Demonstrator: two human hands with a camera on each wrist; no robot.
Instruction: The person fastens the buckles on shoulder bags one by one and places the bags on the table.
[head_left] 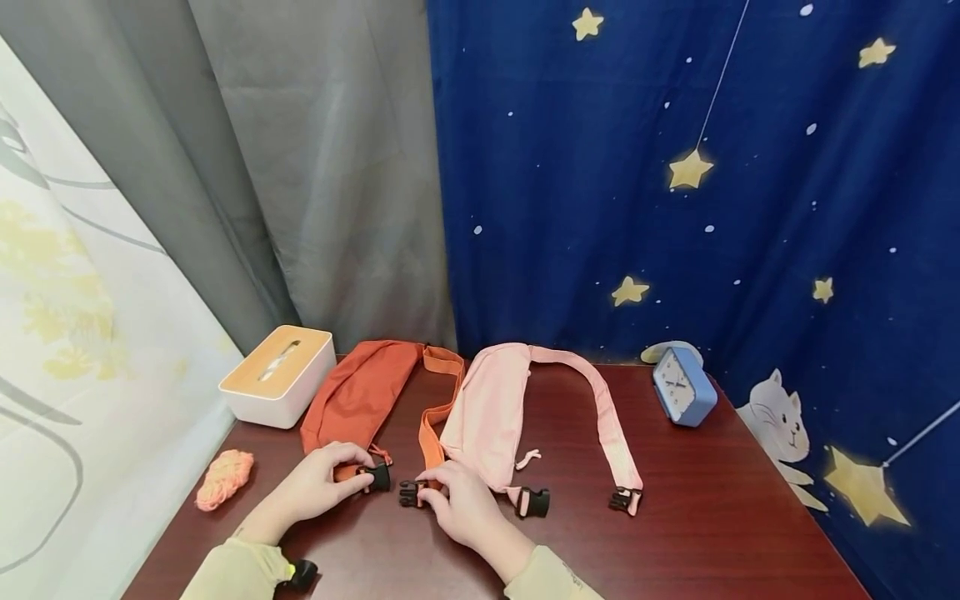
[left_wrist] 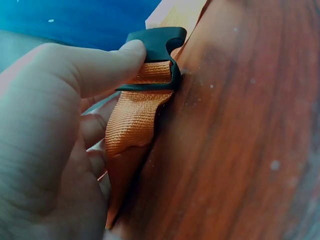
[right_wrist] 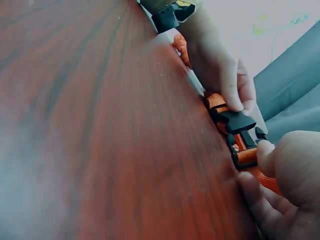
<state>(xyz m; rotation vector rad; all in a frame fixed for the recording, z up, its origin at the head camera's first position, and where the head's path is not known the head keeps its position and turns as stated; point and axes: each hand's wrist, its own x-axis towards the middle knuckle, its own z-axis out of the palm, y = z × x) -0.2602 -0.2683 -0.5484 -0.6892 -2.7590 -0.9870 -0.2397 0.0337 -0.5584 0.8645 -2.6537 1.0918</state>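
A rust-orange waist bag (head_left: 360, 396) lies on the table with its orange strap (head_left: 435, 425) looping to the right. My left hand (head_left: 322, 483) pinches the black socket half of its buckle (left_wrist: 157, 45) between thumb and fingers. The prong half of the buckle (head_left: 411, 493) is held by my right hand (head_left: 465, 504), its prongs pointing left. A small gap separates the two halves in the head view. Beside the right hand lies a pink waist bag (head_left: 491, 408), its socket buckle (head_left: 534, 502) and prong buckle (head_left: 624, 500) apart on the table.
A white tissue box (head_left: 277, 408) with a wooden lid stands at the back left, near a bundle of peach yarn (head_left: 225, 479). A blue clock (head_left: 684, 386) sits at the back right. Grey and starry blue curtains (head_left: 562, 208) hang behind the dark red table (head_left: 675, 558).
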